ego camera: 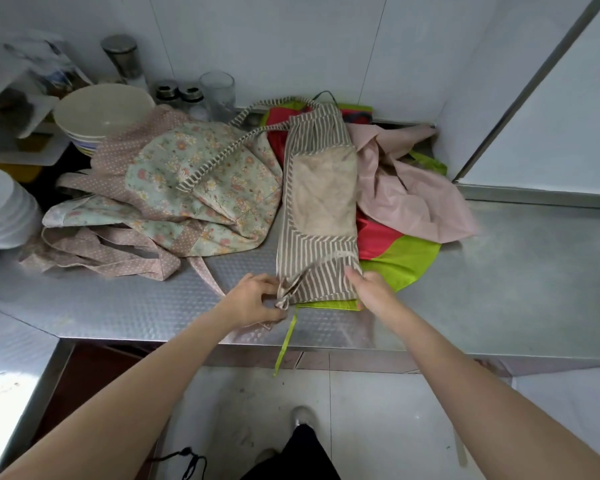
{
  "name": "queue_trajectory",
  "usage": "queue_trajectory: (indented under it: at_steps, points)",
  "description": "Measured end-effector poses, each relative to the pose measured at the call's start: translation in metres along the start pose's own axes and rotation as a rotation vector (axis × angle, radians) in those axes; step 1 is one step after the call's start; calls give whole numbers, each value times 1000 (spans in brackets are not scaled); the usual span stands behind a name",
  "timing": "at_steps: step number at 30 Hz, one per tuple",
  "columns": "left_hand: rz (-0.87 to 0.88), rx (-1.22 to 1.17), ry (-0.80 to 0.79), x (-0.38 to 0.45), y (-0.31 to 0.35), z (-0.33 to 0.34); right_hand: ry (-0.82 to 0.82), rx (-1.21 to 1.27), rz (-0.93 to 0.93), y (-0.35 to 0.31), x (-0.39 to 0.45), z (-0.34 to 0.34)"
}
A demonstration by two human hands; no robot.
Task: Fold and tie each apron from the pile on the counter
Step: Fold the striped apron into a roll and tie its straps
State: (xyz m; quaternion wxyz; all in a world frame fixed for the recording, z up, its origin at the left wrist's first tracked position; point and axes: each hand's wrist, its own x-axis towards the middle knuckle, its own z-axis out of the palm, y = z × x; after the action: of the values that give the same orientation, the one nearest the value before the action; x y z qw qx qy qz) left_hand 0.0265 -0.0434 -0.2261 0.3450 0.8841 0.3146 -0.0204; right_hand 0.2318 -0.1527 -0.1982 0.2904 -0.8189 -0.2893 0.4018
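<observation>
A working kitchen, likely a small eatery's back room.

A stainless-steel counter [499,289] with an embossed top runs along white wall panels; stacked bowls [97,116], white plates [4,209], metal-lidded shakers [179,93], a steel canister [122,57] and a drinking glass [219,90] crowd its back left corner.

A stack of cream bowls [103,112] stands at the back left of the steel counter [499,289], and another stack of white bowls [0,209] sits at the far left edge. Behind them, against the white tiled wall [291,39], are a tall metal-lidded shaker [122,57], two small metal-capped jars [179,95] and a clear glass [219,93]. Below the counter lies a pale tiled floor [378,427].
</observation>
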Motion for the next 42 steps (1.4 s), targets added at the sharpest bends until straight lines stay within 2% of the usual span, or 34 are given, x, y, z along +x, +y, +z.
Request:
queue_trajectory:
  at_steps: [3,8,10,12,13,14,15,16,17,18,19,21,22,23,26,28,29,31,33,34,39,42]
  points:
    - [-112,-103,-23,8,3,0,17,89,123,-6,14,1]
    - [-404,-386,10,19,3,-4,17,163,264,-12,26,-1]
    - [-450,-399,-1,24,7,-11,40,130,285,-13,28,0]
    - [-477,-306,6,28,15,-16,77,40,283,-13,30,2]
    - [-470,-187,76,29,20,-17,91,-10,281,-15,30,2]
    - [-421,-20,225,28,25,-16,102,-54,281,-16,31,2]
    - [-298,126,429,28,29,-14,110,-86,280,-18,31,2]
    - [-100,219,583,26,32,-12,113,-111,276,-18,32,2]
    - [132,292,641,26,37,-11,110,-126,279,-20,33,2]
    - [333,390,550,27,40,-5,107,-133,286,-20,35,2]
    - [432,481,340,28,41,1,102,-123,295,-21,36,2]
    - [281,628,-103,31,41,9,83,-44,308,-20,36,0]
    - [201,653,-211,34,38,10,84,-25,282,-19,35,-2]
    - [158,640,-254,36,35,9,116,-64,202,-17,36,-4]
    - [136,537,-236,42,26,6,394,-215,-243,-11,34,-10]
    - [127,448,-225,45,21,1,484,-260,-548,-14,26,-13]
    - [131,414,-220,46,19,-1,440,-358,-677,-14,23,-13]
    - [135,364,-204,47,17,-3,212,-667,-816,-5,21,-9]
    - [131,291,-166,46,15,-4,-54,-898,-756,10,19,-5]
    - [122,233,-143,45,14,-4,-126,-906,-712,18,20,-3]
    - [6,-65,-21,36,11,-7,-110,-592,-626,24,34,-4]
    - [-31,-135,70,36,14,-6,-107,-422,-576,19,41,-6]
